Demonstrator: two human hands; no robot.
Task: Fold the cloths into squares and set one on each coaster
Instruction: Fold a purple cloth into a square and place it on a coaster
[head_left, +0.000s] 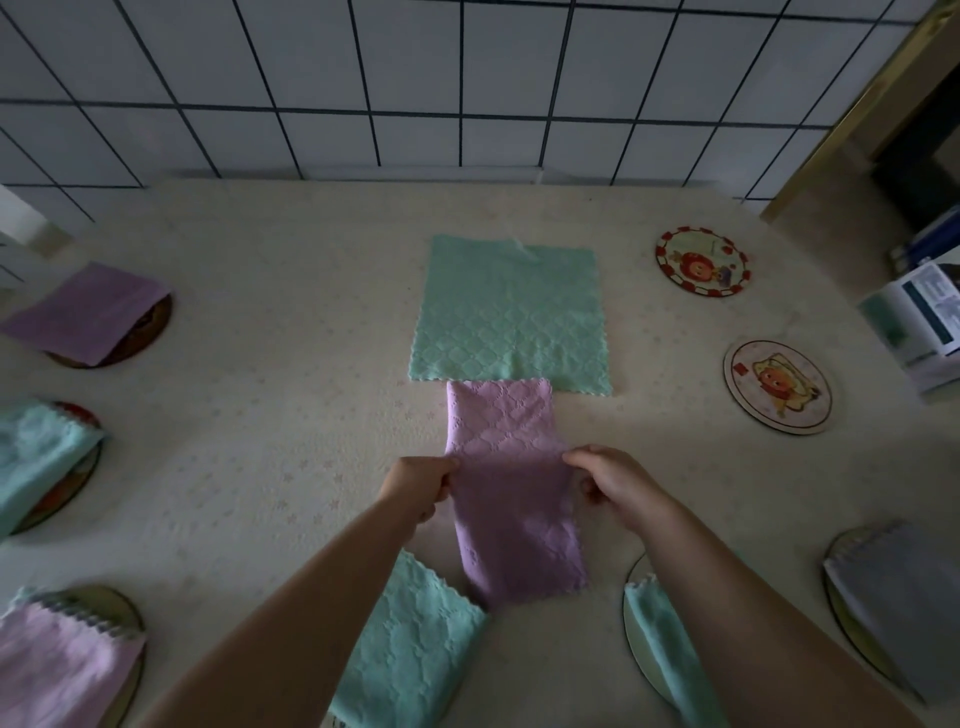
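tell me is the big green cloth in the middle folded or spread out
Spread out: the green cloth lies flat as one full square, scalloped edges showing, untouched by the hands.

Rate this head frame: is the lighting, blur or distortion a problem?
Head view: dim and bluish overall; wide-angle bending curves the wall tiles and table edge; folded cloths at the left edge smear with blur; the centre stays sharp, showing both the left hand and right hand pinching the purple cloth.

Two bare forearms enter from the 6 o'clock edge, with no sleeves, watch, bracelets or gloves on the parts in view. The left hand (420, 486) and right hand (613, 480) are bare too, and no rings show on the visible fingers.
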